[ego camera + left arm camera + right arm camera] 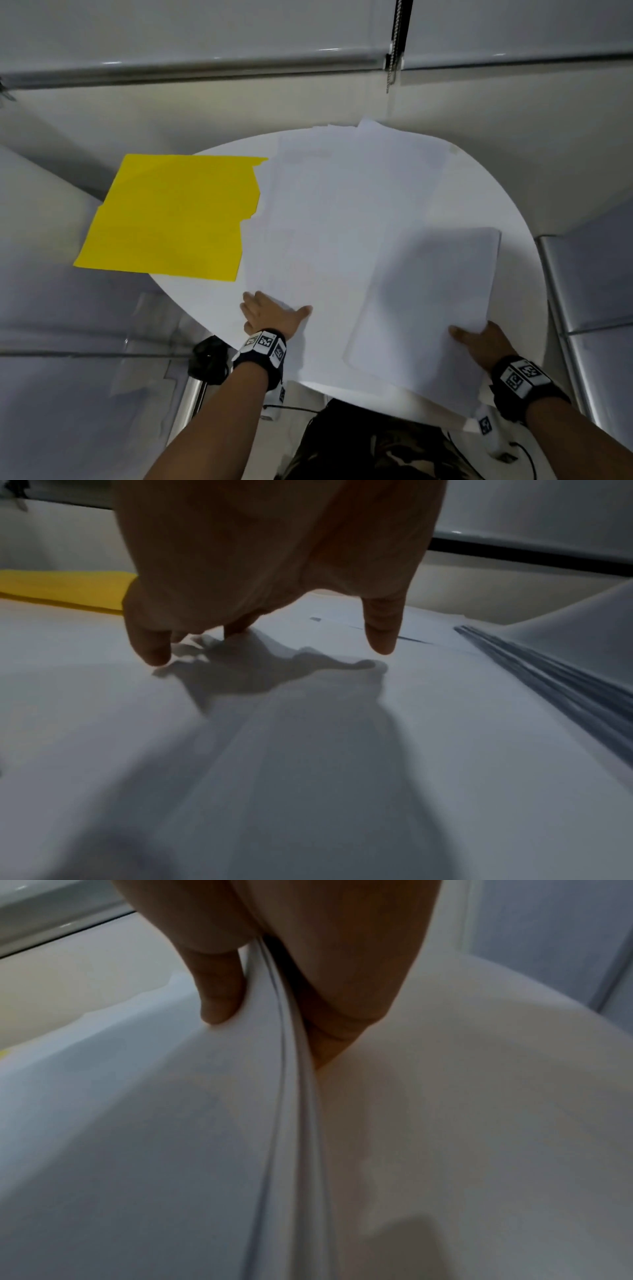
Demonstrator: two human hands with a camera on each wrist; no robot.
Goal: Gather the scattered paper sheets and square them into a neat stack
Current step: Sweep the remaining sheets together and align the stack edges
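A round white bench (486, 192) is seen from above, with a person standing at its near edge. Loose white paper sheets (342, 212) lie spread across the middle of the bench, overlapping one another at slightly different angles, their far corners reaching past the far rim. To their left, a yellow folder (171, 216) lies partly on the bench and partly hanging over its left edge, its right side tucked under or against the white sheets.

The left hand (270, 317) rests on the near left corner of the spread sheets, fingers bent downward with the fingertips (154, 653) touching the paper and the thumb held out to the side. It presses on the paper and grips nothing.

The right hand (486, 342) holds a gathered bundle of white sheets (431, 308) at its near right corner, thumb on top and fingers underneath, pinching the edges together. The bundle lies at the near right of the bench, tilted, overlapping the spread sheets, and bows slightly in the grip.

Both wrists wear black bands with square printed markers.
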